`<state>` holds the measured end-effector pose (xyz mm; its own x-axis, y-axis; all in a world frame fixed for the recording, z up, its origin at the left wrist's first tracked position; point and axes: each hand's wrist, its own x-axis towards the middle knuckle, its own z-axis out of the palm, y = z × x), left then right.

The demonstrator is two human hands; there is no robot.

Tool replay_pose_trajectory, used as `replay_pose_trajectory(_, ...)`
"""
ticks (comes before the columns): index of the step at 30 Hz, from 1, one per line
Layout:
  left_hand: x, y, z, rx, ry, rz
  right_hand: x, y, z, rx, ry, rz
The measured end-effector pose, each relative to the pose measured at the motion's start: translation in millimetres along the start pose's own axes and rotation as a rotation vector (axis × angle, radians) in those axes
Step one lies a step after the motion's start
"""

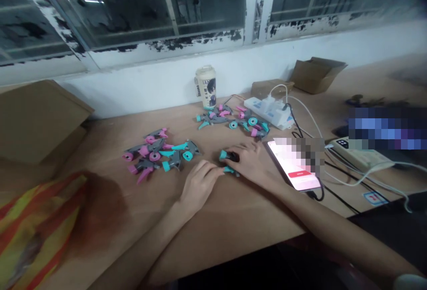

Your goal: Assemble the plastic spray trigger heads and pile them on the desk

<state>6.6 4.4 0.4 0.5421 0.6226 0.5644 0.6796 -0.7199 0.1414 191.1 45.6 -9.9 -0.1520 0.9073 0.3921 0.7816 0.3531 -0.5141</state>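
A grey and teal trigger sprayer head is in my right hand, whose fingers wrap over its dark body. My left hand pinches the teal trigger end, just left of the right hand. Part of the sprayer is hidden under the right fingers. To the left lies a pile of sprayer heads, with pink-and-grey ones and teal-and-grey ones. Beyond my hands is another group of mixed pink and teal sprayer heads.
A lidded coffee cup stands against the wall. A white power strip, a lit phone and a charger box with cables sit right. Cardboard boxes and a red-yellow bag are left; another box is back right.
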Motion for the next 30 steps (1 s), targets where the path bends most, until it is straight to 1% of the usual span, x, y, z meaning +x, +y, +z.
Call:
replay_pose_trajectory(2,5,-5,-0.8,0.012,-0.01,-0.042,2,1,-5,0.024,-0.016,0.016)
replay_pose_trajectory(5,10,-18,-1.1,0.16,-0.045,-0.136,5,-2,-14,0.107,-0.023,0.036)
replay_pose_trajectory(9,8,-35,-1.3,0.324,-0.079,-0.234,6,-9,-22,0.19,-0.009,0.099)
replay_pose_trajectory(11,6,-39,-4.4,0.351,-0.061,-0.279,5,-11,-23,0.203,0.003,0.121)
replay_pose_trajectory(14,4,-37,-11.0,0.297,0.014,-0.315,2,-11,-18,0.212,0.039,0.072)
replay_pose_trajectory(15,4,-34,-12.5,0.237,0.042,-0.323,1,-10,-16,0.216,0.049,0.042)
replay_pose_trajectory(17,3,-25,-12.5,0.037,0.085,-0.37,-3,-10,-12,0.229,0.055,-0.026)
replay_pose_trajectory(19,3,-14,-8.9,-0.271,0.087,-0.48,-7,-12,-9,0.242,0.036,-0.097)
replay_pose_trajectory(21,2,-6,-4.1,-0.625,0.027,-0.611,-12,-16,-9,0.237,-0.006,-0.159)
replay_pose_trajectory(23,2,-2,-1.1,-0.889,-0.056,-0.705,-15,-20,-11,0.224,-0.05,-0.211)
replay_pose_trajectory(25,3,-3,-1.5,-1.025,-0.123,-0.748,-16,-22,-13,0.226,-0.08,-0.246)
replay_pose_trajectory(30,7,-17,-8.2,-1.203,-0.254,-0.745,-14,-17,-15,0.261,-0.171,-0.3)
